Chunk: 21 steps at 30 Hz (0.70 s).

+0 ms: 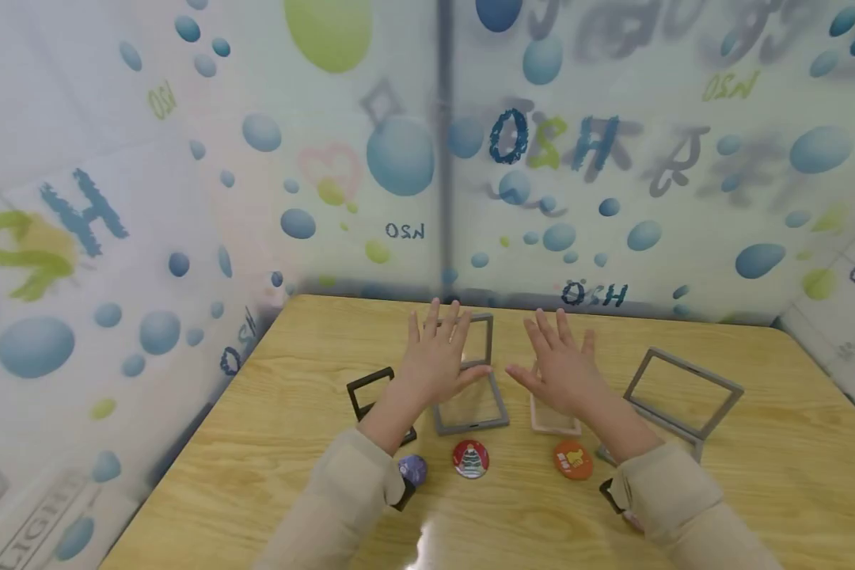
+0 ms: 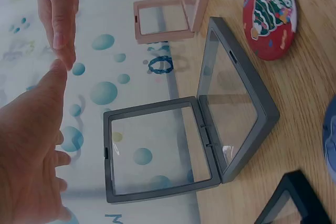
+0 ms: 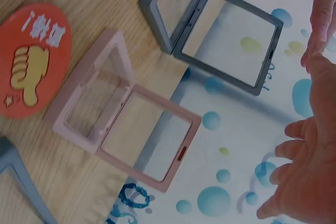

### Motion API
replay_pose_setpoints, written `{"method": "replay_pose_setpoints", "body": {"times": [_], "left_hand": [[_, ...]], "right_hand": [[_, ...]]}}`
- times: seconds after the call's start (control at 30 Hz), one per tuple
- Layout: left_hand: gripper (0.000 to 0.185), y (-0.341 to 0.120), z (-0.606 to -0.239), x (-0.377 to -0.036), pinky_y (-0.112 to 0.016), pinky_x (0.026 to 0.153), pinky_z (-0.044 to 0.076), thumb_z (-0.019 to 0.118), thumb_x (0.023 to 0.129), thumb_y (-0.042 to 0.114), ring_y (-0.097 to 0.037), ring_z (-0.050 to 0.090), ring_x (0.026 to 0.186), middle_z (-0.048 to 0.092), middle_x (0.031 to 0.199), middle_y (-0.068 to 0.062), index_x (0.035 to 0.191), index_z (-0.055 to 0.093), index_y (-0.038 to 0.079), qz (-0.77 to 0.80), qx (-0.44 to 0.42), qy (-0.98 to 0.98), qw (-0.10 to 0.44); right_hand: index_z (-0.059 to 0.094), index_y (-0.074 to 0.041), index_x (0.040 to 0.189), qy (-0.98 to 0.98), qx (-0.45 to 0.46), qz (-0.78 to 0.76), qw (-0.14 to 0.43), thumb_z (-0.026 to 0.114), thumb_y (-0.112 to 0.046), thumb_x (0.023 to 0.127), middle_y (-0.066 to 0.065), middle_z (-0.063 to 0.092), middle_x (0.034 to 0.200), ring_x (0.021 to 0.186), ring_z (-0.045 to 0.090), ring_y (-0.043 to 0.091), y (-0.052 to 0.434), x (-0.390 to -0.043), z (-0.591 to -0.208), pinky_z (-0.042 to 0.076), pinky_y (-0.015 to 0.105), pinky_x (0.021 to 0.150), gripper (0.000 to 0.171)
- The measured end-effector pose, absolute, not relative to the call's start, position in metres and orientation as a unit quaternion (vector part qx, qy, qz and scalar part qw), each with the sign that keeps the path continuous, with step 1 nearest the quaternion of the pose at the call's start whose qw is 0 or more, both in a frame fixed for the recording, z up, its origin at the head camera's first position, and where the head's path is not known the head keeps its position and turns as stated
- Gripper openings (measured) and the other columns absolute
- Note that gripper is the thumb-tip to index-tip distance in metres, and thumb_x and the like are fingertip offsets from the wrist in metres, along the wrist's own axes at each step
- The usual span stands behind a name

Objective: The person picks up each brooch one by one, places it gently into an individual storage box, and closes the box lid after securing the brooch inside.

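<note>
My left hand [image 1: 435,360] has straight, spread fingers and holds nothing. It is over a hinged grey display frame [image 1: 473,428] that stands unfolded with clear panes. My right hand [image 1: 564,370], also with fingers extended, holds nothing and covers part of a pink hinged frame [image 1: 557,432]. The thumbs point towards each other with a small gap in the head view. In the left wrist view, the grey frame [image 2: 157,193] and the pink frame [image 2: 165,37] both have their lids raised. Nearer the body lie a red badge [image 1: 471,459] with a tree picture and an orange badge [image 1: 573,460].
A black frame [image 1: 369,378] stands at the left, partly behind the left forearm. Further right is another grey frame [image 1: 697,369], also unfolded. A purple badge [image 1: 413,470] sits by the left sleeve. Patterned curtains [image 1: 399,261] border the wooden table [image 1: 256,475].
</note>
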State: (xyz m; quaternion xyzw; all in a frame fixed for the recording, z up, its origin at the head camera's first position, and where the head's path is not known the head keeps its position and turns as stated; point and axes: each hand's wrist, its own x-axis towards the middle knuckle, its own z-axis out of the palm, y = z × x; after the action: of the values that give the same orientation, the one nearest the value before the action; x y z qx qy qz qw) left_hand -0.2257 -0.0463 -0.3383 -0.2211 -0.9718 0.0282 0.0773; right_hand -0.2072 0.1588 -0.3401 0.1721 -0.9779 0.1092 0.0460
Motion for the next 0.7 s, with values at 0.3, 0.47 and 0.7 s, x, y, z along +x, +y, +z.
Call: {"method": "replay_pose_setpoints", "body": {"times": [0.3,0.47,0.7], "left_hand": [[0.08,-0.057,-0.329,-0.206,-0.05,0.105,0.016,0.029,0.085,0.066,-0.034,0.016,0.134,0.029,0.143,-0.013,0.142,0.024,0.01,0.039,-0.252,-0.965,0.063],[0.068,-0.07,-0.33,-0.193,-0.046,0.099,0.031,0.036,0.088,0.059,-0.031,0.038,0.123,0.046,0.131,-0.012,0.135,0.04,0.01,0.038,-0.273,-0.957,0.088],[0.046,-0.094,-0.338,-0.169,-0.035,0.071,0.05,0.052,0.088,0.042,-0.023,0.06,0.093,0.062,0.107,-0.01,0.118,0.056,0.008,-0.02,-0.268,-0.961,0.066]], "right_hand": [[0.023,-0.001,0.141,-0.965,0.215,0.132,0.068,0.045,-0.053,0.088,0.019,0.018,0.146,0.134,0.007,0.037,0.14,-0.199,-0.347,0.004,0.064,0.099,0.077],[0.031,0.002,0.137,-0.956,0.245,0.135,0.084,0.048,-0.051,0.087,0.02,0.03,0.141,0.132,0.018,0.038,0.126,-0.191,-0.352,0.016,0.063,0.098,0.074],[0.048,0.002,0.125,-0.942,0.288,0.145,0.087,0.054,-0.041,0.087,0.021,0.047,0.127,0.119,0.041,0.039,0.104,-0.177,-0.357,0.032,0.055,0.094,0.058]]}}
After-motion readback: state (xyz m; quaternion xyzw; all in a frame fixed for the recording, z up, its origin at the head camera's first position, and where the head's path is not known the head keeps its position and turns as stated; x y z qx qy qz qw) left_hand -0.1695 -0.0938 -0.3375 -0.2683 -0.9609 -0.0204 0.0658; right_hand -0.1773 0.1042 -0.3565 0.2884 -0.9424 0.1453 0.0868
